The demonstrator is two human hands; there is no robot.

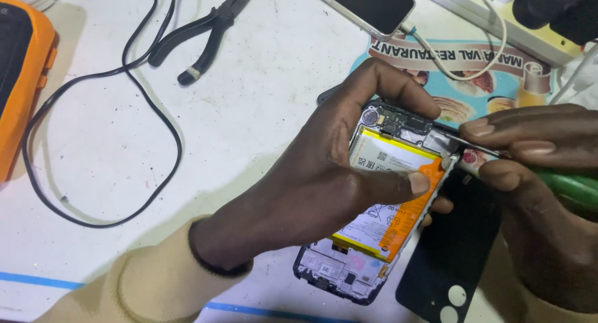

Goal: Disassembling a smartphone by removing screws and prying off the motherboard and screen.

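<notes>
Left hand (311, 186) nearest, gripping opened phone (374, 198) on white worktop (112, 142), thumb on its battery (389, 192); right hand (536, 180) pinches green screwdriver (560, 186), tip at phone's top edge; black back cover (448, 254) just beside; pliers (202, 33) well apart

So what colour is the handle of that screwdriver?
Green: the screwdriver handle shows in the right hand in the head view.

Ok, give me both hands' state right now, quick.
Left hand: closed around the opened phone, thumb on its battery.
Right hand: fingers closed on a green-handled screwdriver, tip at the phone's edge.
</notes>
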